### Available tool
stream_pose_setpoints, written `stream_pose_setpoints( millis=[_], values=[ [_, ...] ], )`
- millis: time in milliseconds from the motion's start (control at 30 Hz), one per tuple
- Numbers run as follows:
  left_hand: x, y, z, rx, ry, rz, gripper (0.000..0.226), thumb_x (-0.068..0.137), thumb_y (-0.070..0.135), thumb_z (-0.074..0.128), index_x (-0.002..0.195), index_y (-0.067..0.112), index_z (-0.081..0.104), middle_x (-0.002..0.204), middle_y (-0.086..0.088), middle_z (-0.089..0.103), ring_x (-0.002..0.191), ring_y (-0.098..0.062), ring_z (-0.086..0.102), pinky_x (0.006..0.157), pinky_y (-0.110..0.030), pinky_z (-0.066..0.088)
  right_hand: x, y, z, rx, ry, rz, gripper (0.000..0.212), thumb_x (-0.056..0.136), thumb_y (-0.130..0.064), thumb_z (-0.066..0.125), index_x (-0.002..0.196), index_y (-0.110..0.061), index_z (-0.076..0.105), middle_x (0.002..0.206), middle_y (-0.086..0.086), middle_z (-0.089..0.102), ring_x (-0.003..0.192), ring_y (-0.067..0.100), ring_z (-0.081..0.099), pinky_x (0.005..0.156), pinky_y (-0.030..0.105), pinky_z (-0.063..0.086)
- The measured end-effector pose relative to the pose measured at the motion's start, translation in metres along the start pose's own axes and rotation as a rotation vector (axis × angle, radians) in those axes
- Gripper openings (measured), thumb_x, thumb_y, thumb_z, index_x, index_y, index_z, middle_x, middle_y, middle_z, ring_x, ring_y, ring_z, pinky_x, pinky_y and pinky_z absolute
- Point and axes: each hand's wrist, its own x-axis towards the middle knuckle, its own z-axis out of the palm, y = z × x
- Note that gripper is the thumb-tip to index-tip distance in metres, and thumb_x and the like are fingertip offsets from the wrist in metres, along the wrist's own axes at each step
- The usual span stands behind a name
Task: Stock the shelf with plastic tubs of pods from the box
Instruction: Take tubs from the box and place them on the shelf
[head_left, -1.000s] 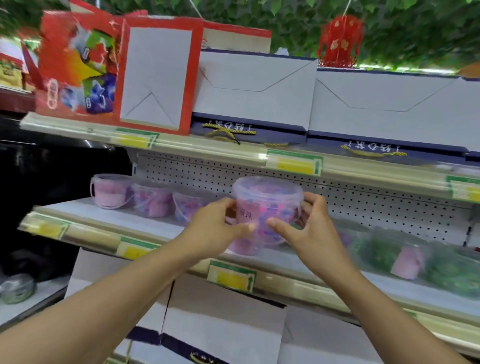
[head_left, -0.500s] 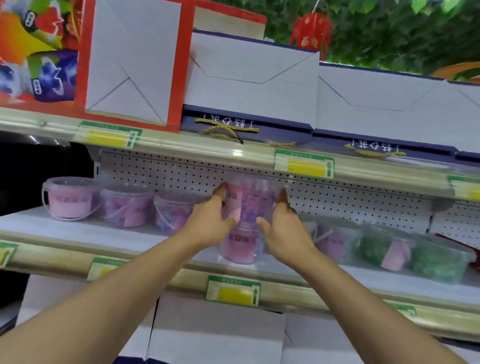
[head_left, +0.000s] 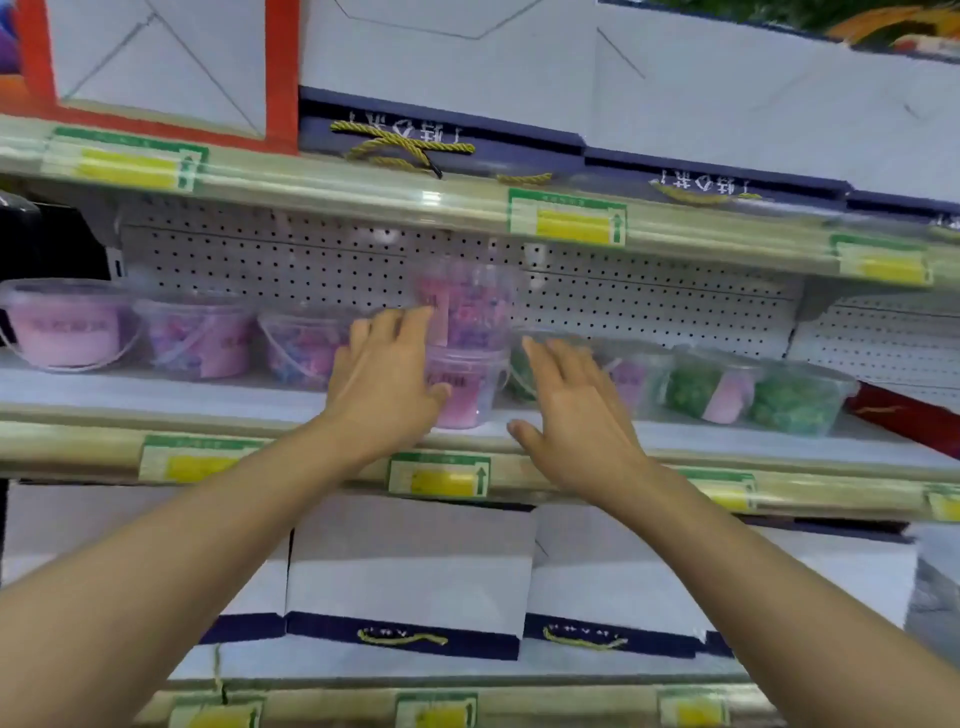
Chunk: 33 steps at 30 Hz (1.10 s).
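A clear tub of pink and purple pods (head_left: 470, 304) stands stacked on a second pink tub (head_left: 465, 387) on the middle shelf (head_left: 156, 395). My left hand (head_left: 382, 379) is beside the stack on its left, fingers spread, fingertips near the upper tub and thumb by the lower one. My right hand (head_left: 571, 410) is a little to the right of the stack, open and apart from it. The box the tubs come from is out of sight.
Three pink and purple tubs (head_left: 197, 338) line the shelf to the left; tubs of green pods (head_left: 753, 395) sit to the right. A perforated back panel (head_left: 649, 301) closes the shelf. White and navy gift bags (head_left: 410, 566) fill the shelves above and below.
The tub I carried in both hands now rests on top of the lower pink tub. Both hands have let go and drawn back, the right one moving away to the right.
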Motion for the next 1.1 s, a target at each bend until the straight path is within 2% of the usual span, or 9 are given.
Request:
stream_pose_setpoints(
  millis=[100,267,433,533,667,833,1000,1100],
  values=[
    [-0.028,0.015,0.001,0.045,0.032,0.106,0.071,0.082,0.028,0.064,0.143,0.019,0.028,0.145,-0.006,0.034,0.128,-0.030,0.030,0.103,-0.043,0.032,-0.035,0.005,0.006,0.006,-0.060,-0.032,0.073,0.091,-0.030,0.056,0.149,-0.013,0.015,0.154,0.014,0.017,0.142,0.029,0.013,0.115,0.037,0.012],
    [-0.087,0.046,0.032,0.031,-0.048,0.162,0.064,0.083,0.025,0.062,0.141,0.017,0.034,0.142,-0.006,0.042,0.128,-0.027,0.034,0.100,-0.039,0.033,-0.101,0.028,0.027,0.054,-0.145,-0.108,0.068,0.090,-0.029,0.057,0.146,-0.011,0.023,0.148,0.011,0.028,0.136,0.028,0.027,0.110,0.034,0.022],
    [-0.152,0.079,0.093,0.061,-0.308,0.029,0.060,0.090,0.031,0.056,0.143,0.021,0.029,0.143,-0.003,0.040,0.129,-0.025,0.035,0.096,-0.038,0.041,-0.173,0.073,0.067,0.119,-0.333,-0.088,0.067,0.091,-0.028,0.057,0.146,-0.012,0.023,0.149,0.013,0.026,0.132,0.032,0.034,0.105,0.036,0.031],
    [-0.191,0.101,0.136,0.111,-0.471,-0.033,0.058,0.088,0.033,0.055,0.140,0.021,0.030,0.137,-0.003,0.045,0.124,-0.025,0.040,0.092,-0.035,0.041,-0.218,0.108,0.094,0.135,-0.442,-0.099,0.063,0.090,-0.028,0.056,0.143,-0.014,0.025,0.144,0.009,0.032,0.128,0.029,0.037,0.103,0.035,0.033],
    [-0.247,0.123,0.192,0.111,-0.647,-0.135,0.059,0.087,0.037,0.056,0.139,0.023,0.032,0.138,-0.005,0.046,0.123,-0.027,0.044,0.094,-0.039,0.044,-0.273,0.147,0.125,0.151,-0.601,-0.087,0.064,0.090,-0.032,0.055,0.143,-0.014,0.024,0.146,0.009,0.029,0.130,0.028,0.035,0.106,0.035,0.032],
    [-0.316,0.137,0.250,0.076,-0.794,-0.196,0.054,0.088,0.041,0.048,0.137,0.022,0.035,0.134,-0.006,0.048,0.120,-0.026,0.046,0.085,-0.034,0.043,-0.343,0.186,0.163,0.194,-0.769,-0.031,0.066,0.092,-0.032,0.052,0.146,-0.013,0.020,0.149,0.010,0.025,0.133,0.028,0.033,0.105,0.036,0.031],
    [-0.382,0.134,0.309,0.068,-0.975,-0.282,0.051,0.087,0.033,0.055,0.133,0.021,0.038,0.131,-0.006,0.050,0.122,-0.026,0.046,0.094,-0.037,0.044,-0.416,0.213,0.211,0.201,-0.921,0.079,0.064,0.089,-0.025,0.055,0.144,-0.011,0.024,0.147,0.012,0.027,0.127,0.032,0.039,0.101,0.037,0.035],
    [-0.417,0.127,0.341,0.070,-1.071,-0.316,0.052,0.087,0.031,0.055,0.134,0.019,0.036,0.129,-0.006,0.054,0.117,-0.027,0.052,0.089,-0.033,0.046,-0.456,0.228,0.243,0.224,-1.000,0.158,0.062,0.090,-0.028,0.055,0.143,-0.012,0.026,0.145,0.011,0.032,0.129,0.030,0.038,0.105,0.038,0.033]
  ],
)
